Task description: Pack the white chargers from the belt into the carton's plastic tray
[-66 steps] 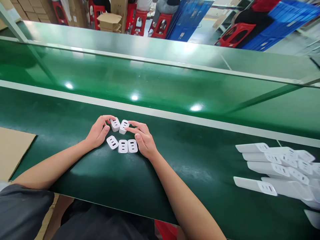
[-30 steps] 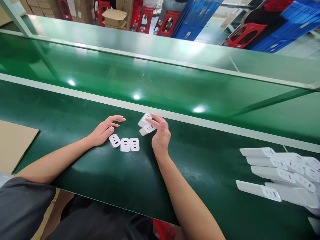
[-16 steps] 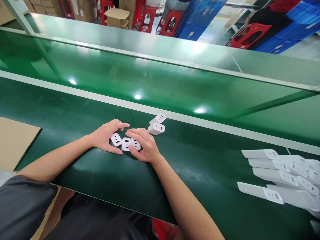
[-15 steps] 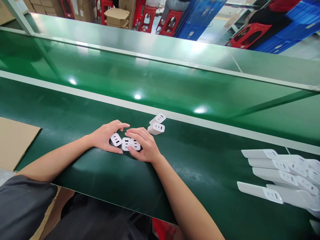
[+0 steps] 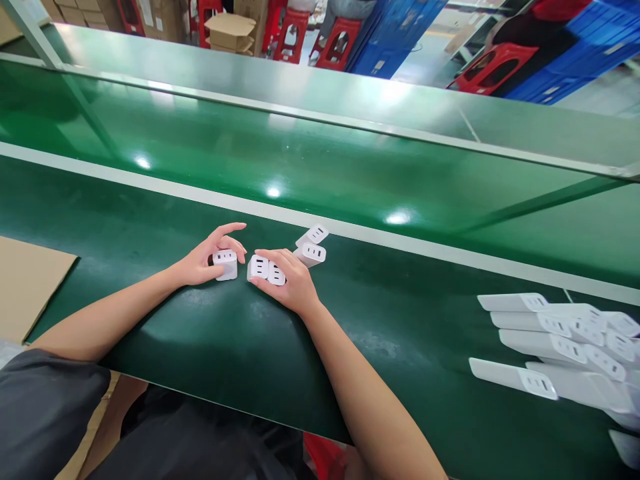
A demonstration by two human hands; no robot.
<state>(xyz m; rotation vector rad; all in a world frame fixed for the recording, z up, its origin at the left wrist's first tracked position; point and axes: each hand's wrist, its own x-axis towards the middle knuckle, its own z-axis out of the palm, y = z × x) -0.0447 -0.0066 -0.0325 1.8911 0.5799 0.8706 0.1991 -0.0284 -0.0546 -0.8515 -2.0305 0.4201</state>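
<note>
My left hand (image 5: pixel 210 257) is around one white USB charger (image 5: pixel 229 268), its thumb against the near side, the index finger stretched out above and the other fingers curled behind. That charger is turned so its port face looks up. My right hand (image 5: pixel 293 280) grips a pair of white USB chargers (image 5: pixel 259 267) standing side by side, thumb on the near side and fingers along the far side. A small gap separates the pair from the left hand's charger. Just beyond my right hand, two more chargers (image 5: pixel 313 253) stand on the green table (image 5: pixel 240 353).
At the right lies a group of several white chargers (image 5: pixel 543 343). A cardboard sheet (image 5: pixel 33 283) rests at the left edge. A white strip (image 5: pixel 200 193) runs along the table before a raised green ledge. Red stools (image 5: pixel 340 43), blue crates (image 5: pixel 395 37) and seated people are beyond.
The left hand has drawn its charger away to the left and turned it. My right hand has closed on the other two and shifted them slightly up.
</note>
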